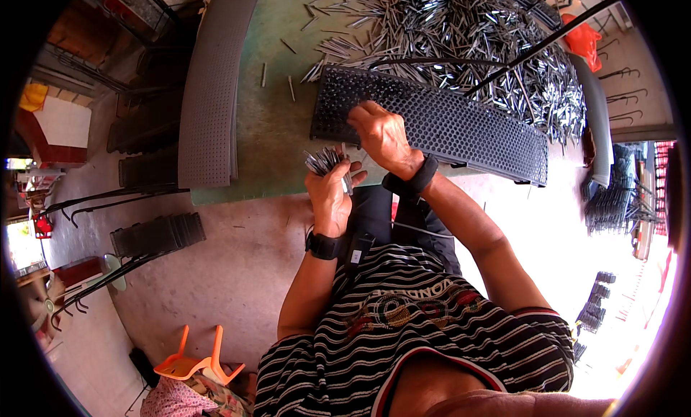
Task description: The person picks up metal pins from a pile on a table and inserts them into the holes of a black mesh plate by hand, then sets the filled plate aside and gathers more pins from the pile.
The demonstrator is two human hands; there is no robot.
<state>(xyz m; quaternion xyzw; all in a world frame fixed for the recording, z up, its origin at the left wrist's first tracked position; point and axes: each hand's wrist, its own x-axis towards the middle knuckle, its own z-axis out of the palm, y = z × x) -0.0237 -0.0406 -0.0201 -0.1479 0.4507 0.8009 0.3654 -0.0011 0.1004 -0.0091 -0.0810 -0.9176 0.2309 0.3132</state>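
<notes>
My left hand [330,194] is clenched around a bundle of thin metal pins [324,160], held just off the near edge of the green table [270,122]. My right hand [383,135] rests fingertips-down on the black perforated tray [446,122]; whether it pinches a pin I cannot tell. Loose pins [461,28] lie heaped beyond the tray. Grey perforated panels [212,86] sit left. The concrete floor at right is washed out by glare.

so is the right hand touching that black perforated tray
Touching. The head view shows the right hand lying on the near left part of the black perforated tray, its fingertips pressed down on the holed surface with no gap visible.
</notes>
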